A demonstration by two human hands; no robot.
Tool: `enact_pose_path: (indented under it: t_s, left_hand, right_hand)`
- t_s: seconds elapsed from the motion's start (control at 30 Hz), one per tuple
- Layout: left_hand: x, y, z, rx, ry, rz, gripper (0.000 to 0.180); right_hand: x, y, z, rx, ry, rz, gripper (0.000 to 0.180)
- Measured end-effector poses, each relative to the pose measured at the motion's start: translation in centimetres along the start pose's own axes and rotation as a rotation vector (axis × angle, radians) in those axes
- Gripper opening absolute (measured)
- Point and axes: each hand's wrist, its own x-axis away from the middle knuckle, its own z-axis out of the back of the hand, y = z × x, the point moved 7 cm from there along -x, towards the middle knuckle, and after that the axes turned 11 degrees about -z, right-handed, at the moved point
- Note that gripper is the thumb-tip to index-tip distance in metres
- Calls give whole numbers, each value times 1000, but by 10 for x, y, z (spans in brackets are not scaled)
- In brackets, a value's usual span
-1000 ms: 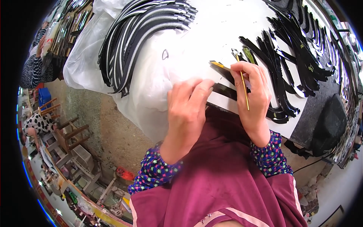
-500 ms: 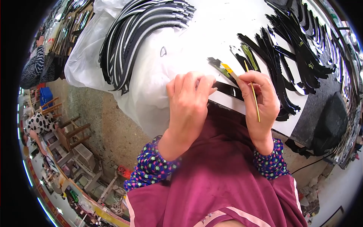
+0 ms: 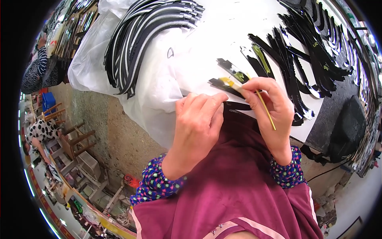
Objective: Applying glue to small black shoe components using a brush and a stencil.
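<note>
My right hand (image 3: 270, 111) grips a thin yellow-handled brush (image 3: 254, 101), its glue-covered tip resting on a black strip (image 3: 225, 83) that lies on the white table (image 3: 223, 36). My left hand (image 3: 197, 123) presses down on the near end of a black strip (image 3: 238, 106) at the table's front edge, fingers curled over it. A second strip with yellowish glue (image 3: 232, 69) lies just beyond the brush tip.
A stack of curved black-and-white strips (image 3: 147, 36) sits on a white plastic bag (image 3: 103, 59) at the left. Several black strips (image 3: 302, 59) are spread on the right. A black bag (image 3: 350, 119) hangs at the right edge. Wooden stools (image 3: 75, 139) stand on the floor.
My right hand has shifted slightly left and drawn the brush tip along the strip. My left hand has slid down toward the table's near edge.
</note>
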Motion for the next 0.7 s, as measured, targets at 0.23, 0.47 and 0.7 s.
enact_pose_path:
  t_s: [0.23,0.47,0.7]
  left_hand:
    - [23,-3,-10,-357,104,-65,31]
    - [34,-8,-25,-529,55,-168,28]
    - [34,-9,-25,-514,83,-137,28]
  right_hand:
    - [-2,-5,-22,208,-79,168,24]
    - [-1,-13,-27,336,-86,292,30]
    - [5,-16,-28,447,-81,358,31]
